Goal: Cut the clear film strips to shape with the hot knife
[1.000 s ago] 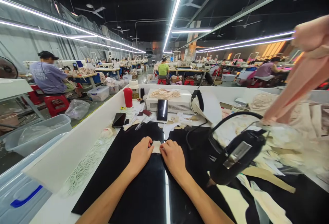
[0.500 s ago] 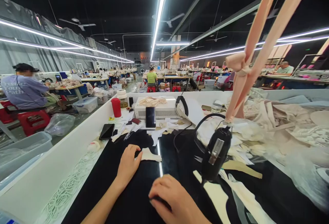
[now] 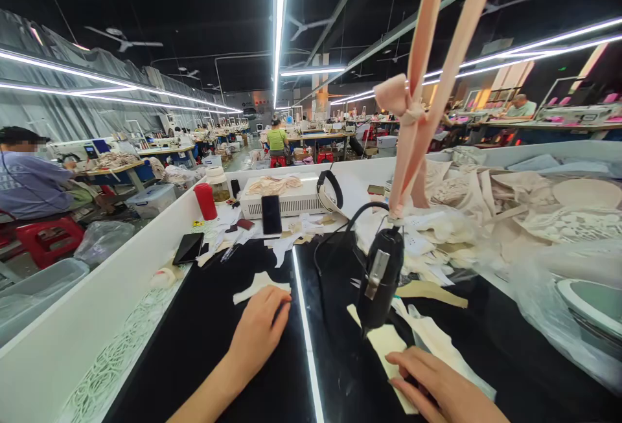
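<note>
My left hand (image 3: 260, 329) rests over the right end of a small white cut fabric piece (image 3: 255, 285) on the black tabletop, fingers bent and thumb apart. My right hand (image 3: 432, 381) is over a long cream cut piece (image 3: 386, 339), thumb and fingers apart, with nothing seen between them. Just beyond that piece hangs a black corded tool (image 3: 381, 277) with a metal clip, its tip close above the cream piece. A knotted pink strap (image 3: 411, 144) holds it up. Beside my right hand lies a white curved piece (image 3: 449, 348).
A white box device (image 3: 286, 197) stands at the back with a phone (image 3: 271, 214) before it. Another phone (image 3: 188, 248) lies left, above a heap of pale cord (image 3: 121, 352). Lace and fabric (image 3: 558, 212) pile up on the right. A white rim (image 3: 82, 303) borders the table.
My left hand has slid right along the white piece to its right end. My right hand has moved right, opening over the cream piece. The view has turned slightly right.
</note>
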Motion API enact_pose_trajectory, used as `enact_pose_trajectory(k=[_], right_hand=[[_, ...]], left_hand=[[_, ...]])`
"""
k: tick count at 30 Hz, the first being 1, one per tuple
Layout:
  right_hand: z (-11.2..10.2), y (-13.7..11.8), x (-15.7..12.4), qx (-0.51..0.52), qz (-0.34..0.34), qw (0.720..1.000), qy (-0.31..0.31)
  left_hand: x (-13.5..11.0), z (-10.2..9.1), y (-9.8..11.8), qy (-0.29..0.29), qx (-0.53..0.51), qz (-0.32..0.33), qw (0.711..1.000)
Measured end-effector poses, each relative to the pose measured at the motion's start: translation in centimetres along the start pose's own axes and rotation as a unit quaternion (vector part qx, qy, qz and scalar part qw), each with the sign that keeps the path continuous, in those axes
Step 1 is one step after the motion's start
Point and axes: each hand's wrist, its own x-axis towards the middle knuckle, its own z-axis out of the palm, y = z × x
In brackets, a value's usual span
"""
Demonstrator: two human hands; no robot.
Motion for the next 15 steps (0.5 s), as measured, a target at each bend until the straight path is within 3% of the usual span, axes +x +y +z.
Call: enact_pose_trajectory(k=[7,15], right_hand=[[0.3,-2.2,0.4,-0.079,0.025,0.994,-0.065],[-1.2,-2.8,0.6,0.006,0.08,0.989,-0.12]], left_hand=[[-2.7,3.2,6.6,-0.136,-0.064,0.077,0.986],[-2.4,5.3,9.5,-0.191,-0.033,0.117,0.974]])
